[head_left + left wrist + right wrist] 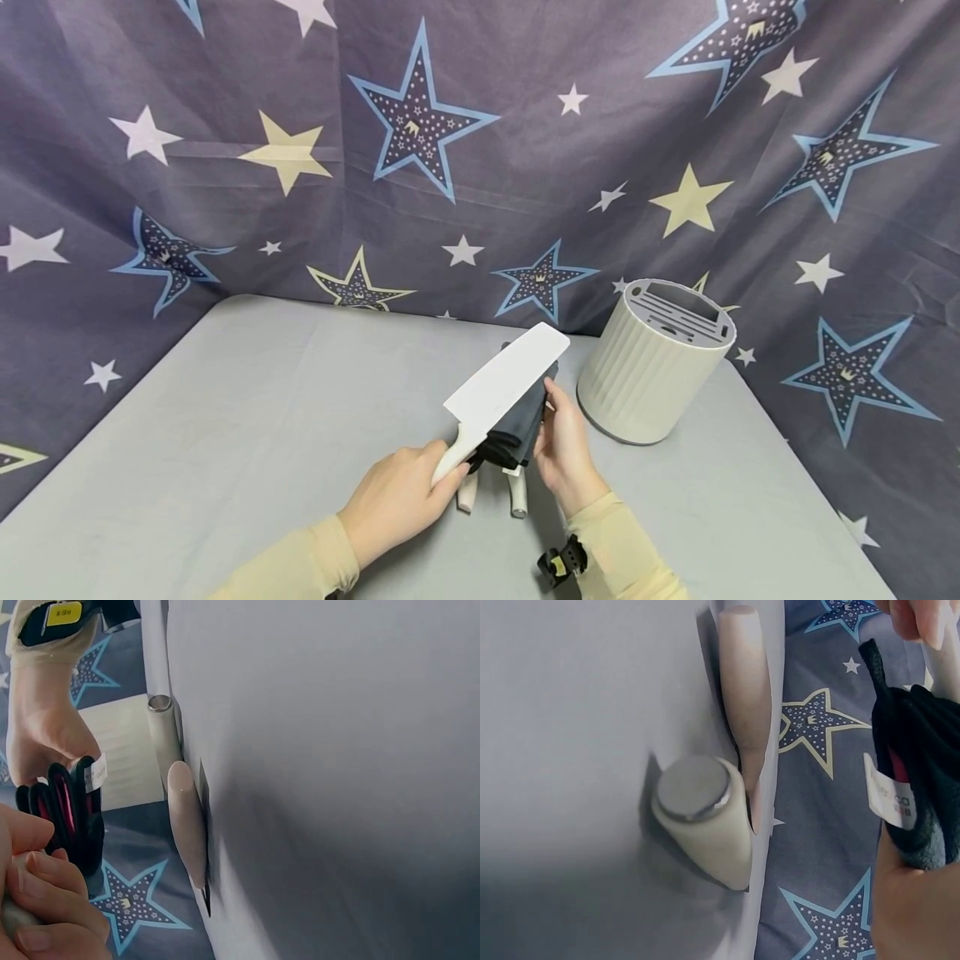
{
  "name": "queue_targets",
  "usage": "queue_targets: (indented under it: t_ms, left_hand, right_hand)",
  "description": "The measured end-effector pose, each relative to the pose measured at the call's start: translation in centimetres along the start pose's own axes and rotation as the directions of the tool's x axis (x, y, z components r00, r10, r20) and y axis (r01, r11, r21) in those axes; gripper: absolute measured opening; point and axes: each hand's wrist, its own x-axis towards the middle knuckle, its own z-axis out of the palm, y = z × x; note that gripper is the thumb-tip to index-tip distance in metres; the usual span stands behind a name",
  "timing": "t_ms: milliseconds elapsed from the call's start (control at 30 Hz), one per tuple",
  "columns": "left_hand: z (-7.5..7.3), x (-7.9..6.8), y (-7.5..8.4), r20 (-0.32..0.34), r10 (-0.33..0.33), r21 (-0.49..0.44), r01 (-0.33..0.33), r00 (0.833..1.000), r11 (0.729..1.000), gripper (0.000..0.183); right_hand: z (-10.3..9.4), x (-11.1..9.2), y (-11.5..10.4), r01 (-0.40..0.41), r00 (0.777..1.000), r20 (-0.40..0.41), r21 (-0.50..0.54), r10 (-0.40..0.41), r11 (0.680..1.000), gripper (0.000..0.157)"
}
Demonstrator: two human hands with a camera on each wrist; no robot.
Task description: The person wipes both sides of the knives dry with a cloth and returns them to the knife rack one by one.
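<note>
My left hand (401, 492) grips the pale handle of a white-bladed cleaver (508, 375), its blade slanting up to the right. A folded dark cloth (525, 421) lies behind and under the blade, held in my right hand (566, 450). In the right wrist view the cloth (922, 769) shows a white label and a hanging loop. Below the hands, two more handles rest on the table: a beige one (744, 682) and a cream one (712, 825) with a metal end cap. What they belong to is mostly hidden in the head view.
A ribbed cream knife block (648, 375) with a slotted grey top stands right of my right hand, near the table's back edge. The grey-covered table (247, 433) reaches a star-patterned curtain (480, 200) behind and at both sides.
</note>
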Motion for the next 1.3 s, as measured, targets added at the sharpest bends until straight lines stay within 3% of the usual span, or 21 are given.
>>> queue_targets:
  t_ms: [333,667,1300]
  left_hand:
    - [0.0,0.2,0.1,-0.001,0.007,-0.018,-0.007,1.0,1.0,0.032]
    - [-0.3,0.4,0.0,0.011,0.02,0.033,-0.02,1.0,0.999,0.033]
    - [-0.8,-0.2,-0.3,0.017,0.029,0.047,-0.029,0.999,0.998,0.034]
  right_hand:
    - [0.0,-0.1,0.0,-0.003,1.0,0.029,-0.025,0.004,1.0,0.029]
    - [-0.4,0.5,0.0,-0.036,0.999,0.015,0.076,0.035,0.996,0.02]
    - [-1.1,1.0,-1.2,-0.027,0.999,-0.031,0.12,0.031,0.992,0.019]
